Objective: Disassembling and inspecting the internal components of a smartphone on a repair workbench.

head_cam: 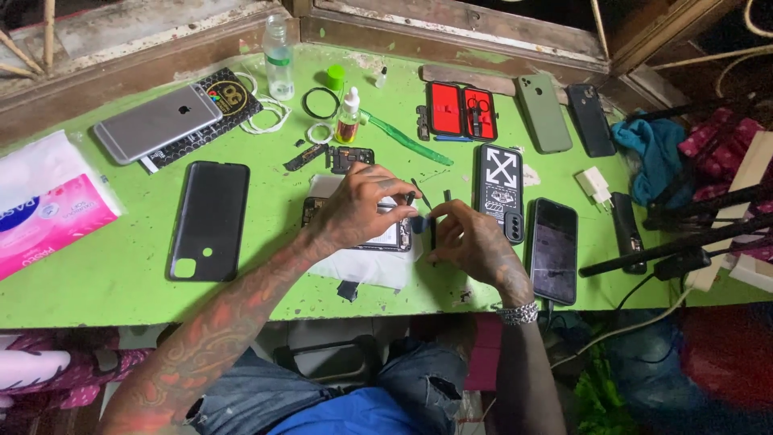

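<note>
An opened phone point(378, 229) is seen lying on a white cloth point(366, 266) near the middle of the green surface point(121, 274), its back cover already off and its insides exposed. A black back cover point(209, 219) is laid flat to the left, well apart from it. Small loose parts point(342, 157) are scattered just beyond the phone, beside a small dropper bottle point(349, 117) and a green toothbrush point(407, 138). By this it is judged that the opening is done, while the work inside remains unfinished and nothing has yet been put back together.

The left hand point(354, 209) is laid over the phone, wrist bent down, its fingers curled and closed on a small dark tool point(411, 197) at the phone's upper right corner. The right hand point(475, 242) is held just beside it, to the right of the phone, fingers pinched on a thin dark strip point(432, 234) standing roughly upright; a small blue piece point(419, 224) is seen between the two hands. Both forearms are brought in from below, converging over the phone.

A red tool case point(461, 111) lies open further back, with several other phones point(523, 193) to the right.
</note>
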